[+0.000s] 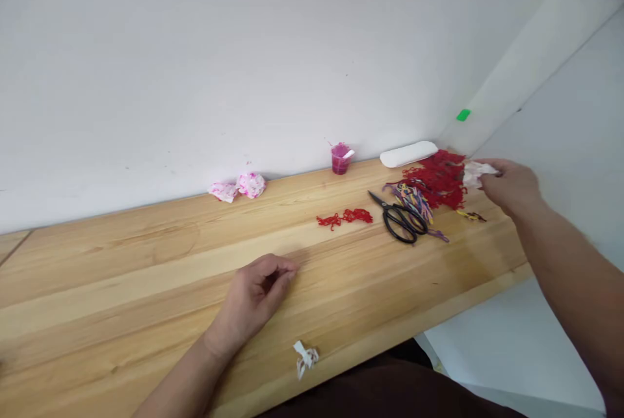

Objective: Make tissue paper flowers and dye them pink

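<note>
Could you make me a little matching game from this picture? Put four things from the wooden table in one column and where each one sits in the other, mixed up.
Things
1. black scissors
2. pink cup
3. white crumpled paper
4. small white scrap

Places
A. near the front edge of the table, not far from the left hand
B. held in the fingers of the right hand
C. at the back, against the wall
D. lying flat beside the multicoloured threads

Pairs: 1-D, 2-C, 3-B, 4-A
</note>
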`<state>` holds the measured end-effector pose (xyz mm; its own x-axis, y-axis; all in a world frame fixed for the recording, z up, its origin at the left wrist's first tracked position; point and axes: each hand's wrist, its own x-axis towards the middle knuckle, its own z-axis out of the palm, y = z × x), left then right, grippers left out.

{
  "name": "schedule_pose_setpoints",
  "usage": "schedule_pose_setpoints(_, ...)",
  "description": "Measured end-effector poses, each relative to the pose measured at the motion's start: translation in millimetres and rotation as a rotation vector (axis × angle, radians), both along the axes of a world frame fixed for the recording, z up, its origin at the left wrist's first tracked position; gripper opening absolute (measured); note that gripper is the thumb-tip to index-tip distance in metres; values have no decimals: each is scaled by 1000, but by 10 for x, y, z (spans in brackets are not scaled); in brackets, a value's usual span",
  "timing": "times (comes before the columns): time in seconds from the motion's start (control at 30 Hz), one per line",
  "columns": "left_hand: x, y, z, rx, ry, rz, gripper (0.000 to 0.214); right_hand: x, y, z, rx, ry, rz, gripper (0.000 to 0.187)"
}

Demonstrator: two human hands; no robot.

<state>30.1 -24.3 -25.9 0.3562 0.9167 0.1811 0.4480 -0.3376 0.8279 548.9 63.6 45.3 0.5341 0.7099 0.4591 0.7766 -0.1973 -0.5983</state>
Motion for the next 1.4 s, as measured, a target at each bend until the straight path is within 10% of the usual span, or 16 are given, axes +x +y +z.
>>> schedule_pose_setpoints(0.17,-21,31,-70,-37,-22,21,17,142,155,-70,-322,-245,-127,41)
schedule_pose_setpoints(0.53,48,36,9,-91,-124,165,21,-658,1175,-233,-507,-717,400,55)
schedule_pose_setpoints(0.8,-16,57,-4,-73,-135,107,20,-789,949,206,-359,-669,266,47)
schedule_pose_setpoints(0.9,0,20,31,-49,-125,64,19,-1059,575,433,-21,-182,288,46)
schedule_pose_setpoints(1.0,44,-23,66,-43,-115,19,19,-1532,159,482,192,569,620,43)
schedule_pose_setpoints(1.4,123,63,73,-416,-755,31,71,-3274,-579,-161,-104,1713,784,33)
